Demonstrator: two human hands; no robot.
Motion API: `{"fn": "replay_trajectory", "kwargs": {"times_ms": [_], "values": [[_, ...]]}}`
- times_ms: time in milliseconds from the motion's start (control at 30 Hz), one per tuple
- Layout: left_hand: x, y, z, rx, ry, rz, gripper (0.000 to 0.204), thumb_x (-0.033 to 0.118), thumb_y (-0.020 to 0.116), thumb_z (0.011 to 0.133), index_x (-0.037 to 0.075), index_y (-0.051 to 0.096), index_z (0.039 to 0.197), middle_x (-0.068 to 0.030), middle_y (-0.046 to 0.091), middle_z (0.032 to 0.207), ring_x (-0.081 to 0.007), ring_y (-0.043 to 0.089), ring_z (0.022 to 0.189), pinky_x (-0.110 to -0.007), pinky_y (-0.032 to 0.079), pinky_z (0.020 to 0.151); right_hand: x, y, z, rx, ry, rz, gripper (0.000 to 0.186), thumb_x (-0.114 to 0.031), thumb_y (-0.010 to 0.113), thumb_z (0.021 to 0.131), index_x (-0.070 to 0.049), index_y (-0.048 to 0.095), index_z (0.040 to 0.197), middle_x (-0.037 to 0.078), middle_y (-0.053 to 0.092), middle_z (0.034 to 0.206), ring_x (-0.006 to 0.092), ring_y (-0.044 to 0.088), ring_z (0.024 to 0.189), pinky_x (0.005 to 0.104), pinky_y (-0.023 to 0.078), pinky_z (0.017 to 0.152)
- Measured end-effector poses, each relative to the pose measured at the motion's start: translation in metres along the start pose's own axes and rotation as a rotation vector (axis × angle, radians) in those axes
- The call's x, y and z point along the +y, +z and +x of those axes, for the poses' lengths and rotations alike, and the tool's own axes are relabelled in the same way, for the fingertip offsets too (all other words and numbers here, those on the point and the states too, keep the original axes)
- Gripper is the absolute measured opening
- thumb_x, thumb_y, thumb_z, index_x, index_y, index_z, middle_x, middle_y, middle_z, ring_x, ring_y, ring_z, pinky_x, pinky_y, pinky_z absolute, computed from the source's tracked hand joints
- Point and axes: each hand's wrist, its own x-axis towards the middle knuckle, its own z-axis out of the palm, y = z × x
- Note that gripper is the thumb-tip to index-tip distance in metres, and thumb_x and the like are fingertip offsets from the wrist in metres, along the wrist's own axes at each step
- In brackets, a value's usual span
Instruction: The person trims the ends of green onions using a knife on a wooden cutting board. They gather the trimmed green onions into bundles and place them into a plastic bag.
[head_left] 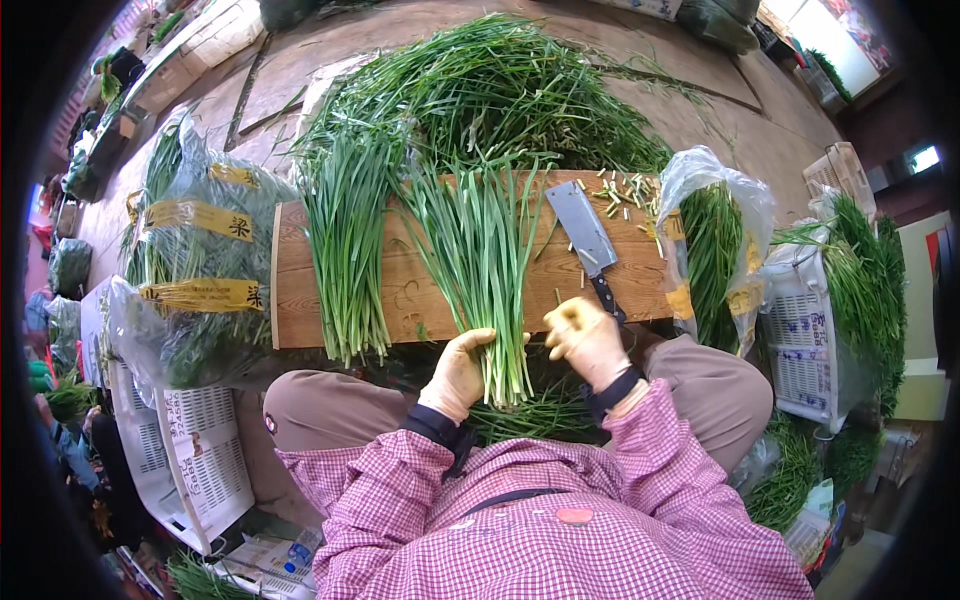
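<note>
Gripping the green bundle [482, 250] at frame centre, the left hand [455, 375] had closed fingers; near the cleaver [582, 228], the right hand [588, 342] had curled fingers, contents indeterminable.

The brown floor [775, 118] stretches toward bright light [822, 38], upper right.

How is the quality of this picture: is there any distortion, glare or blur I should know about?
In the head view, the corners are black and the left white crate seems stretched; in the head view, the upper-right bright area is washed out; in the head view, the knife looks fairly sharp, the right hand slightly blurred.
</note>
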Motion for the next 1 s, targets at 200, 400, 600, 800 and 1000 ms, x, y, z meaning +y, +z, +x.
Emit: {"fn": "replay_trajectory", "kwargs": {"times_ms": [200, 400, 600, 800, 1000], "values": [[-0.005, 0.011, -0.002, -0.016, 0.023, -0.048, 0.041, 0.023, 0.057, 0.1, -0.008, 0.06, 0.128, -0.0245, 0.069, 0.122, -0.0389, 0.068, 0.111, -0.053, 0.055, 0.098, -0.024, -0.027, -0.002, 0.007, -0.063, 0.257, 0.01, -0.011, 0.057, 0.103, -0.004, 0.058, 0.11, 0.01, 0.07, 0.102, 0.0126, 0.07, 0.074, 0.0212, 0.051, 0.064], [-0.007, 0.001, 0.004, -0.094, 0.023, -0.124, 0.047, 0.04, 0.053, 0.106, 0.001, 0.057, 0.133, -0.0195, 0.065, 0.126, -0.0346, 0.065, 0.112, -0.05, 0.052, 0.102, -0.019, 0.017, -0.003, -0.202, -0.058, 0.002, 0.018, -0.003, 0.056, 0.097, -0.004, 0.071, 0.106, 0.005, 0.07, 0.093, 0.0105, 0.067, 0.071, 0.0264, 0.054, 0.068], [-0.01, 0.0, 0.004, -0.049, 0.002, -0.126, 0.048, 0.044, 0.054, 0.105, 0.003, 0.058, 0.129, -0.017, 0.066, 0.124, -0.0327, 0.064, 0.113, -0.049, 0.05, 0.103, -0.021, 0.035, -0.017, -0.124, -0.244, -0.625, 0.027, -0.034, 0.07, 0.091, -0.011, 0.07, 0.103, 0.01, 0.072, 0.1, 0.0307, 0.071, 0.09, 0.0398, 0.056, 0.08], [-0.014, -0.004, 0.006, -0.02, 0.032, -0.114, 0.043, 0.039, 0.058, 0.105, 0.005, 0.058, 0.131, -0.0149, 0.067, 0.123, -0.0305, 0.063, 0.113, -0.047, 0.049, 0.102, -0.008, 0.052, -0.01, -0.097, -0.197, -0.879, 0.026, -0.036, 0.068, 0.091, -0.012, 0.069, 0.102, 0.01, 0.072, 0.099, 0.0327, 0.071, 0.09, 0.0431, 0.056, 0.079], [-0.013, -0.005, 0.007, -0.029, 0.046, -0.04, 0.043, 0.039, 0.048, 0.108, 0.004, 0.058, 0.131, -0.0155, 0.066, 0.126, -0.031, 0.064, 0.113, -0.05, 0.051, 0.101, 0.004, 0.026, 0.009, -0.07, 0.043, -0.409, 0.027, -0.035, 0.067, 0.092, -0.009, 0.069, 0.098, 0.014, 0.073, 0.092, 0.0314, 0.072, 0.085, 0.0417, 0.056, 0.078]]}}
